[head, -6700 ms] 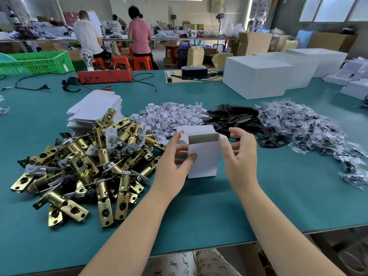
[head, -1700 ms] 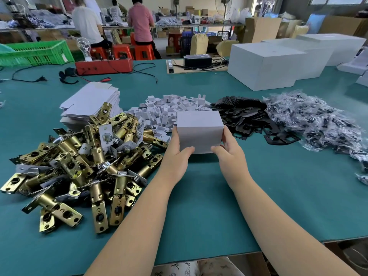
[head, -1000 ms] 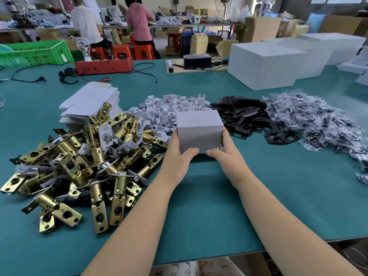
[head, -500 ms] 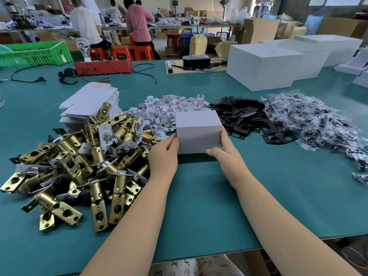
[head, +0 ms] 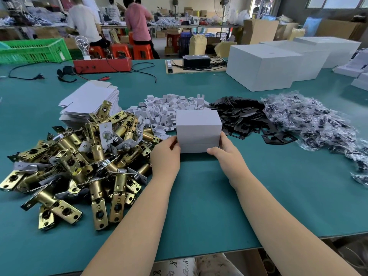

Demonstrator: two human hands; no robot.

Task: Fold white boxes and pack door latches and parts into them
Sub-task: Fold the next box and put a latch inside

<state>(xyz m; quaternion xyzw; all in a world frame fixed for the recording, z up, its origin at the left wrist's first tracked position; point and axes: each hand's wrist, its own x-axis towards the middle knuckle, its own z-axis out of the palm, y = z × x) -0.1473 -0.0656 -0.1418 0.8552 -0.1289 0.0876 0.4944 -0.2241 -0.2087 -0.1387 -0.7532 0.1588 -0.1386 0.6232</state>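
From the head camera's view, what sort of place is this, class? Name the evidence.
Most likely a small factory packing floor: a heap of brass door latches, a stack of flat white box blanks, and a folded white box on a long green worktable.

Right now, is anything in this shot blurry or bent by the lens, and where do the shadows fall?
Head view: the small white box and brass door latches are sharp; the workers in the background are soft and slightly smeared. Wide-angle distortion bows the green table's near edge and stretches both forearms. Lighting is soft and even; only a faint shadow sits under the box, between the left hand and right hand.
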